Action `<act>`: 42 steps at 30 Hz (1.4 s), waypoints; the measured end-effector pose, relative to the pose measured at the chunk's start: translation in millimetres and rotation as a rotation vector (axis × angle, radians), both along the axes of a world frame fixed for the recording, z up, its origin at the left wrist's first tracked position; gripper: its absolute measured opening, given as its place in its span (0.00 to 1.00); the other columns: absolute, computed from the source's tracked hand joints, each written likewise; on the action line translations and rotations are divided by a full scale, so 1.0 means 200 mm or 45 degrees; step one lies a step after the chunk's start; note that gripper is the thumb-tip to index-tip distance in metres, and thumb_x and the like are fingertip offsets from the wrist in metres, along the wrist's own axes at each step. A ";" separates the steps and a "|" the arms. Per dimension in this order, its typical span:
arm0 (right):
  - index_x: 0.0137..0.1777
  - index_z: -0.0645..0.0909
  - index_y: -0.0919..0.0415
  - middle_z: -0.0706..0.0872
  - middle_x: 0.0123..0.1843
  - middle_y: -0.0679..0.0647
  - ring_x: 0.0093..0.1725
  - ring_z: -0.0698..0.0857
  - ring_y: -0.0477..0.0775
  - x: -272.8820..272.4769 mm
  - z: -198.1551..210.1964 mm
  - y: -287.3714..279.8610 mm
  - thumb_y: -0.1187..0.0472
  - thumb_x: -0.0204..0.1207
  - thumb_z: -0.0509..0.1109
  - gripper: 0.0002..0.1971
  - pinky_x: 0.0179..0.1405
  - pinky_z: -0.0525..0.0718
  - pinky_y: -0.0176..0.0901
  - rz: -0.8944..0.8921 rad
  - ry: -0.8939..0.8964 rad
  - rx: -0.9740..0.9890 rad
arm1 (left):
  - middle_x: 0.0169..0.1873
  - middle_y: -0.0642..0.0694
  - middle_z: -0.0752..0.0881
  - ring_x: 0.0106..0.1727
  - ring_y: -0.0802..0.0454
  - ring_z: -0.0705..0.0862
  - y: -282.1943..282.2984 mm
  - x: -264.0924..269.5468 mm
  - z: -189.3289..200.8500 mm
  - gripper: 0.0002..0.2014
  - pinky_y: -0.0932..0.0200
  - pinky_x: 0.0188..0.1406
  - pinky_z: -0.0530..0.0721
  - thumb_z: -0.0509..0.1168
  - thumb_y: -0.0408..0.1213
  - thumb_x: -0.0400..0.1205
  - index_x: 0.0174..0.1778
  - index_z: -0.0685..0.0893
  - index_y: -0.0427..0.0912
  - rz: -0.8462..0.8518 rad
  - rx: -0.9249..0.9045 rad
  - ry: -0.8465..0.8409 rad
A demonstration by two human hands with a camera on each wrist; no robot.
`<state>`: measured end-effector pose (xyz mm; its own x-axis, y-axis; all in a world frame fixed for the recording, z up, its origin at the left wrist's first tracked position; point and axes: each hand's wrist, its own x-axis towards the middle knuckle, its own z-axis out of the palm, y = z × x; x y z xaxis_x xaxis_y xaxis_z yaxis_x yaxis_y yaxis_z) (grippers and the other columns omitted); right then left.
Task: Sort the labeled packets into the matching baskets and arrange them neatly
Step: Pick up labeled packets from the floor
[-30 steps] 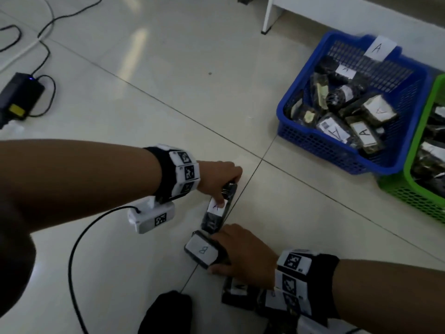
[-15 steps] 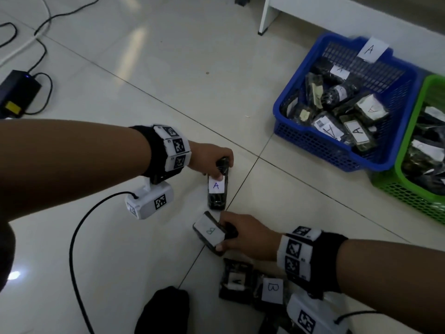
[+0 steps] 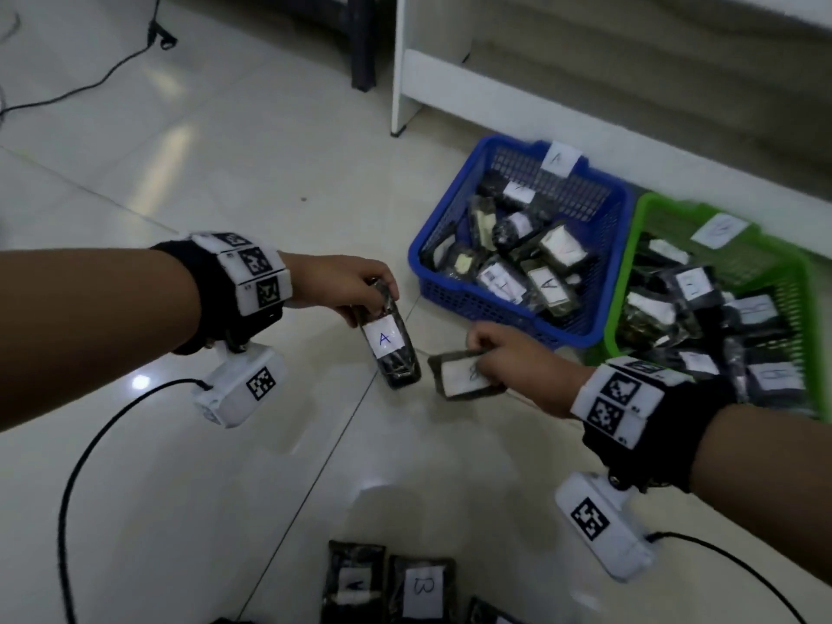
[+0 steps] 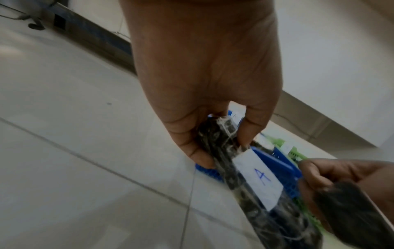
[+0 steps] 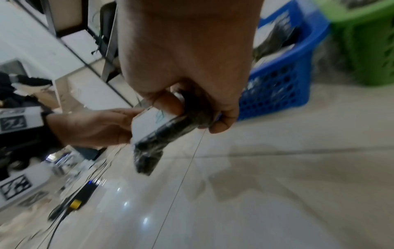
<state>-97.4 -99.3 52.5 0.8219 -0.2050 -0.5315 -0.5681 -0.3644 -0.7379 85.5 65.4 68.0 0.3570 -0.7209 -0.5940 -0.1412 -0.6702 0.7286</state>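
My left hand (image 3: 373, 299) pinches the top end of a dark packet labeled A (image 3: 391, 349), which hangs above the floor; the left wrist view shows the thumb and fingers (image 4: 245, 134) clamped on packet A (image 4: 258, 178). My right hand (image 3: 484, 353) grips a dark packet labeled B (image 3: 463, 376) just right of it, seen edge-on as packet B (image 5: 162, 134) in the right wrist view. The blue basket (image 3: 443, 204), tagged A, holds several A packets. Beside it the green basket (image 3: 623, 272) holds several dark packets with white labels.
Loose packets (image 3: 423, 587) lie on the tiled floor near the bottom edge. A white furniture panel (image 3: 405, 60) and a dark leg (image 3: 362, 38) stand behind the baskets. A black cable (image 3: 90, 83) runs at the far left.
Both hands have lifted their packets off the floor and moved right and forward, nearer the baskets. The view has shifted the same way.
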 end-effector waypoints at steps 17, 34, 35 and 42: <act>0.55 0.67 0.56 0.83 0.36 0.64 0.31 0.82 0.64 -0.34 0.09 -1.04 0.63 0.79 0.64 0.09 0.31 0.80 0.54 -1.042 -0.422 -0.796 | 0.44 0.43 0.83 0.43 0.45 0.84 -0.98 -0.18 0.13 0.13 0.47 0.46 0.87 0.70 0.36 0.78 0.53 0.75 0.39 0.602 -0.550 -0.343; 0.59 0.75 0.59 0.70 0.58 0.57 0.35 0.74 0.40 -0.42 -0.08 -1.25 0.64 0.80 0.65 0.09 0.34 0.66 0.33 -1.215 -0.540 -0.777 | 0.39 0.51 0.85 0.50 0.45 0.84 -1.56 -0.17 -0.24 0.17 0.41 0.63 0.75 0.69 0.63 0.69 0.37 0.77 0.53 0.419 -0.228 -0.746; 0.60 0.76 0.60 0.71 0.60 0.58 0.35 0.74 0.40 -0.42 -0.08 -1.25 0.64 0.80 0.65 0.09 0.33 0.66 0.33 -1.216 -0.547 -0.789 | 0.41 0.51 0.85 0.51 0.45 0.83 -1.57 -0.18 -0.23 0.17 0.41 0.64 0.74 0.69 0.63 0.70 0.39 0.77 0.54 0.378 -0.193 -0.791; 0.67 0.72 0.65 0.69 0.69 0.65 0.51 0.79 0.60 -0.43 -0.17 -1.29 0.64 0.80 0.65 0.16 0.46 0.71 0.38 -1.394 -0.473 -0.901 | 0.63 0.42 0.82 0.68 0.37 0.73 -1.62 -0.20 -0.24 0.17 0.41 0.68 0.68 0.61 0.54 0.81 0.61 0.85 0.54 0.164 0.020 -1.095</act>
